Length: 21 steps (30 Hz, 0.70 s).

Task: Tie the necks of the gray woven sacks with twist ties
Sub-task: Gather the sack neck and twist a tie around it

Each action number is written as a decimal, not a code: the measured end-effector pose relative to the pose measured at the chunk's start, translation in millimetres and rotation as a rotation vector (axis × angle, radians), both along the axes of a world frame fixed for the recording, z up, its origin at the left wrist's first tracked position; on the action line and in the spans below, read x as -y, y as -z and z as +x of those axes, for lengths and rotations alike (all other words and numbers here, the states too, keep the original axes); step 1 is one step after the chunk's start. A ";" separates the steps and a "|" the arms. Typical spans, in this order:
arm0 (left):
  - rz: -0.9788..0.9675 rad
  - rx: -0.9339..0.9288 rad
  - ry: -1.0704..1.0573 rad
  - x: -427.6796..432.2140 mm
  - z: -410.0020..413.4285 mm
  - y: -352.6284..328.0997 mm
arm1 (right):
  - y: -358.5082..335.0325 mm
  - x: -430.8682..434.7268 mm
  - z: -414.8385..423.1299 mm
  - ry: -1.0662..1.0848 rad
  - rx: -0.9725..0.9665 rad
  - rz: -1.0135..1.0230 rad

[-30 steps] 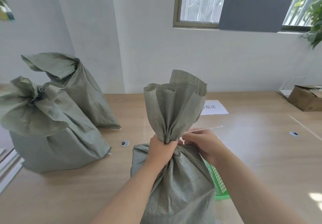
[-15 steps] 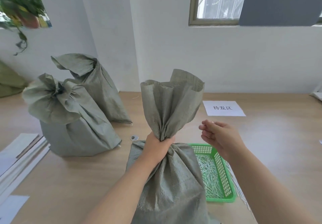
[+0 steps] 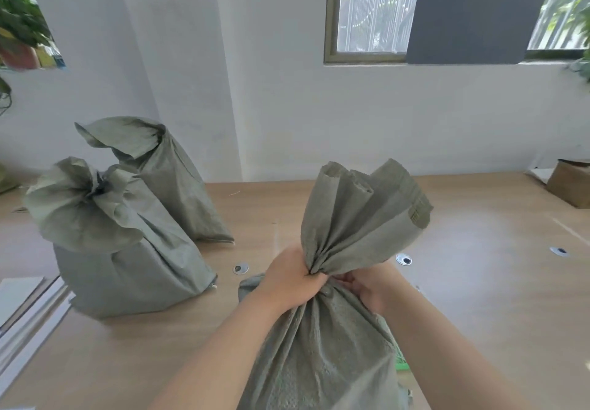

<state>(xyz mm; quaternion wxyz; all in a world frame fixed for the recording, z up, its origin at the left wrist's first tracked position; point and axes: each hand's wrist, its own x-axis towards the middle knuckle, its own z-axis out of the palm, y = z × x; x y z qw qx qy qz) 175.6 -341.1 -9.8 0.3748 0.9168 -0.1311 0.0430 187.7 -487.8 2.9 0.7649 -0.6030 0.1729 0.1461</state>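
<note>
A gray woven sack stands upright right in front of me, its gathered top fanning out above the neck. My left hand is clenched around the neck. My right hand is pressed against the neck from the right, fingers curled behind the fabric; no twist tie shows in it. Two more gray sacks stand at the left: the nearer one has its neck bunched and bound, and the farther one leans behind it with a folded top.
A green basket peeks out behind the held sack at the right. The wooden table has round cable grommets. White sheets lie at the left edge, and a brown cardboard box sits far right.
My right hand has moved from open air beside the sack back onto the neck. The sack's top now tilts to the right. The view has shifted, hiding most of the green basket.
</note>
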 end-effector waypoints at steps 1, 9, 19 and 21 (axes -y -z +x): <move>0.008 -0.002 0.037 -0.9 -0.9 -1.9 | -1.1 2.4 -0.9 -0.012 -0.008 -0.031; 0.079 0.015 0.083 -7.7 6.3 -9.9 | -2.2 13.2 -11.3 -0.114 0.139 -0.475; 0.337 -0.179 0.044 -9.8 21.9 -26.0 | 0.6 9.8 -22.6 -0.111 0.442 -0.628; 0.313 -0.282 0.094 -12.2 26.9 -30.5 | 3.0 9.1 -20.7 -0.124 0.431 -0.667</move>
